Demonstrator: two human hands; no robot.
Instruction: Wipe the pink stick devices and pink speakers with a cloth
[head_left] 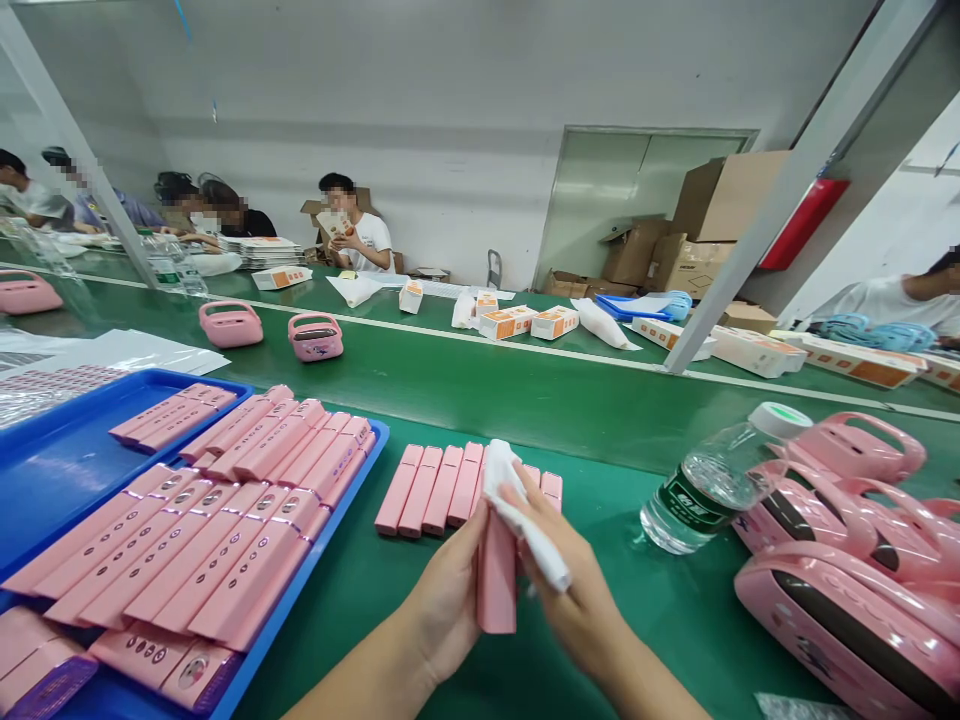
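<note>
Upright over the green table, a pink rectangular bar-shaped casing is gripped by my left hand. My right hand is closed on a white cloth and presses it against the top of that casing. The cloth hides the casing's upper end. Just behind my hands lies a row of similar pink casings, partly covered by my fingers. On the left, a blue tray bears stacked pink casings with round dark marks and shiny bands.
A water bottle stands tilted in view at right, beside several pink handled cases. Another blue tray is at far left. Two small pink handled cases sit on the green belt. Co-workers sit beyond among orange-white boxes.
</note>
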